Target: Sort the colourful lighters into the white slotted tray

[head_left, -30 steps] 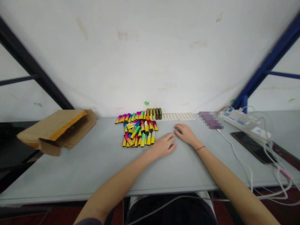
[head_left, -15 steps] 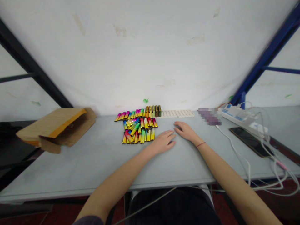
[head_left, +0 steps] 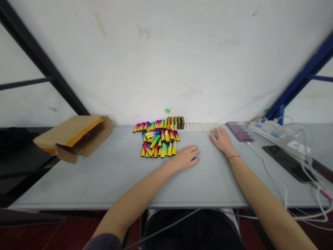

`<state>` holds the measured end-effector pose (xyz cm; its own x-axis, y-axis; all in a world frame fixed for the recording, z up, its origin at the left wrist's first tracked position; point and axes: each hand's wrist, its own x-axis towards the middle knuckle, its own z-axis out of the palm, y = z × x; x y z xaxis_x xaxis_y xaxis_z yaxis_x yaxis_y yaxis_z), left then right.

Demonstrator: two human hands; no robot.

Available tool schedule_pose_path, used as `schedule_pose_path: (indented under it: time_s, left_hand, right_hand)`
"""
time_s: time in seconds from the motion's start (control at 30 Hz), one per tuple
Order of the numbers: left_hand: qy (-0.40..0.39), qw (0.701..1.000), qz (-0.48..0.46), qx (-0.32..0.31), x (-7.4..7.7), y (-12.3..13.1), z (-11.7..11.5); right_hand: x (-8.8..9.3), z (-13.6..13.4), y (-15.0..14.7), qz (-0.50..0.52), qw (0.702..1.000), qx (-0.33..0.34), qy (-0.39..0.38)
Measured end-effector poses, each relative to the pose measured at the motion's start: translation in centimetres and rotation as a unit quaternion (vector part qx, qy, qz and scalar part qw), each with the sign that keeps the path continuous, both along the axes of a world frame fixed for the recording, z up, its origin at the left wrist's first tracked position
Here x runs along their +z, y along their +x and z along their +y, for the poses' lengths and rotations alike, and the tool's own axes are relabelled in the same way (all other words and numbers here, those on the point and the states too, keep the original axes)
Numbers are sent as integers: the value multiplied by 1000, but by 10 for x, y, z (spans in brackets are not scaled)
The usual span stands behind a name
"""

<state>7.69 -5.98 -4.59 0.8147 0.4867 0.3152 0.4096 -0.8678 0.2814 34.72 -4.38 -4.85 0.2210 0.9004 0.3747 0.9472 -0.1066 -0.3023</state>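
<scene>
My left hand (head_left: 186,158) lies palm down on the grey table, fingers outstretched and holding nothing. It is just right of a loose group of shiny, rainbow-coloured tubes (head_left: 155,140) that look like lighter casings. Behind them, a slanted row of similar casings (head_left: 149,125) lies side by side. Several casings stand upright in a block (head_left: 175,122), open ends up, at the left end of a white tray with rows of holes (head_left: 199,126). At that tray's right end are the fingertips of my right hand (head_left: 221,140); its thumb is apart and nothing shows in it.
An open brown cardboard package (head_left: 75,133) lies on the left of the table (head_left: 104,184). To the right are a purple phone-like slab (head_left: 238,132), a dark phone (head_left: 288,163), and a white power strip (head_left: 281,137) with tangled cables. A wall rises behind.
My right hand has moved right and away from my left hand, to the far end of the white tray. My left hand stays flat by the casings. The view has shifted slightly.
</scene>
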Motion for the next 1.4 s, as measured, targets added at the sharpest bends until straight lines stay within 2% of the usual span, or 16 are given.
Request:
schedule_pose_path:
  time_s: [0.07,0.17,0.3,0.47,0.57,0.63,0.7,0.77,0.83,0.9,0.97,1.07,1.17,1.23,1.4]
  left_hand:
    - [0,1000,2,1,1,0,-1]
    - [5,1000,7,0,2,0,-1]
    - [12,1000,16,3,2,-1,-2]
    - [4,1000,4,-4,0,-1,-1]
    - [9,1000,2,-3,-1,0,-1]
    - [18,1000,6,-1,0,0,-2]
    - [29,999,11,-10,3,-2,-4]
    - [41,999,14,-22,11,-7,-5]
    - [54,998,15,-12,24,-14,-2]
    - [65,997,14,42,39,-24,4]
    - [68,988,12,138,56,-39,14]
    - [37,959,27,281,75,-71,33]
    - [-7,917,34,398,87,-109,52]
    - [-54,893,54,443,91,-134,60]
    - [-193,846,135,478,98,-176,64]
  right_hand:
    - [1,0,1,0,999,-29,-36]
    - [4,-2,-1,-16,997,-28,-69]
    - [13,-9,-4,-73,995,-16,-62]
    - [27,-29,-1,-132,988,4,-79]
    - [31,-40,7,-148,988,-4,-44]
    - [31,-45,16,-128,991,-32,-37]
    - [31,-46,26,-78,994,-34,-71]
    - [30,-45,36,-23,994,-2,-109]
    - [29,-43,43,14,993,36,-112]
    - [28,-40,46,34,993,67,-90]
    - [27,-38,45,50,992,91,-76]
    - [23,-35,37,85,983,131,-98]
    - [18,-33,30,106,973,168,-114]
    - [16,-31,28,105,972,180,-109]
    - [14,-30,29,99,971,191,-101]
